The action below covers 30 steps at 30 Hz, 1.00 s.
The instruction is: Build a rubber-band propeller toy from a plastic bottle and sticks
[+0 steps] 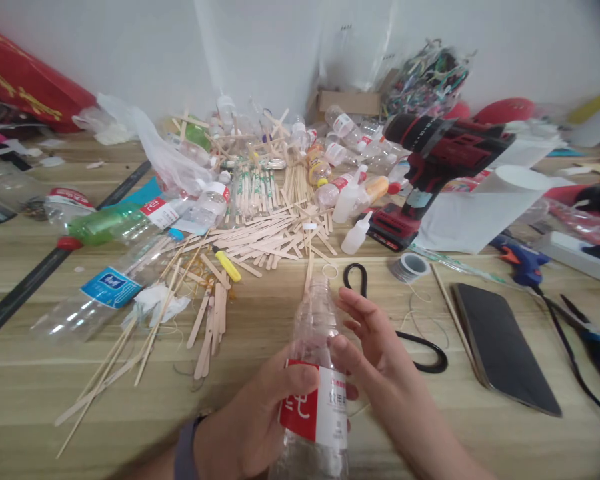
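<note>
My left hand [260, 407] is wrapped around a clear plastic bottle [325, 417] with a red and white label. The bottle stands nearly upright, its neck uncapped and its mouth pointing away from me. My right hand [375, 360] is at the bottle's right side, fingers apart and stretched toward the neck; whether its thumb touches the plastic I cannot tell. Just beyond the bottle's mouth lie a small white cap [309, 227] and flat wooden sticks [265, 237]. A pair of scissors with black loop handles [425, 357] lies partly behind my right hand.
A red and black cordless drill [430, 160] stands at the back right. Nearer are a roll of tape [410, 267], a phone [503, 347] and a blue glue gun [523, 263]. On the left are a green bottle [105, 223], a blue-labelled bottle [111, 287] and thin skewers [105, 373].
</note>
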### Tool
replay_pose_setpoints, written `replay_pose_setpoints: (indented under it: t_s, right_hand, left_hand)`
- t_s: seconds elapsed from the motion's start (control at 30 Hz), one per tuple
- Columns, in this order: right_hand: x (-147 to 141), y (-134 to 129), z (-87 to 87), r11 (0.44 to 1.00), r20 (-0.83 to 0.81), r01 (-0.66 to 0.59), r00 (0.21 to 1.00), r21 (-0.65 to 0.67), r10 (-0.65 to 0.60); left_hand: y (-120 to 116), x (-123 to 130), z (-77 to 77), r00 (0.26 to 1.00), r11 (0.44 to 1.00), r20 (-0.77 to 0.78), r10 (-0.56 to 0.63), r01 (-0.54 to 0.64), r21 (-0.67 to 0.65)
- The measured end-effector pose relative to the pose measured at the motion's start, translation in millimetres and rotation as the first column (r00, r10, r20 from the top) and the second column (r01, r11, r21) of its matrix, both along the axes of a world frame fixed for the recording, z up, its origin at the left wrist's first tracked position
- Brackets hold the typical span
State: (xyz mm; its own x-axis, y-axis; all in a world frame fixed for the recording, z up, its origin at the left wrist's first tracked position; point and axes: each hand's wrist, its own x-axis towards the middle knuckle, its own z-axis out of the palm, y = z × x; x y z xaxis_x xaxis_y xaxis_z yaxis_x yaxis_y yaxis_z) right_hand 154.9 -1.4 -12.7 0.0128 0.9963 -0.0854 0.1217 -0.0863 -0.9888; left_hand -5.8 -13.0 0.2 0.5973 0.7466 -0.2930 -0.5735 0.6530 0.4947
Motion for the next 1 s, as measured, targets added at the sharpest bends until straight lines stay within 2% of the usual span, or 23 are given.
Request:
replay_pose_setpoints:
  t_s: [0.23, 0.57, 0.8, 1.0]
  right_hand:
    - [1.2, 0.7, 7.5, 0.998, -0.089, -0.011, 0.996, -0.054, 0.006]
    - [-2.6, 1.5, 7.5, 0.992, -0.023, -0.059, 0.998, -0.113, 0.057]
    - [-0.4, -0.4, 6.4, 0.999, 0.059, -0.038, 0.998, 0.024, 0.037]
    - [-1.5, -1.3, 4.8, 0.998, 0.048, -0.053, 0.998, 0.038, 0.051]
  left_hand:
    - [-1.1, -3.2, -6.4, 1.0, 0.999, 0.014, -0.013, 0.013, -0.03]
    - [-0.7, -1.3, -7.5, 1.0, 1.0, 0.029, -0.003, 0.004, -0.011]
    - [-1.8, -1.4, -6.9, 1.0, 0.999, 0.017, 0.001, -0.001, 0.046]
    - [-1.6, 0.0, -3.6, 0.998, 1.0, 0.051, -0.022, 0.023, -0.016]
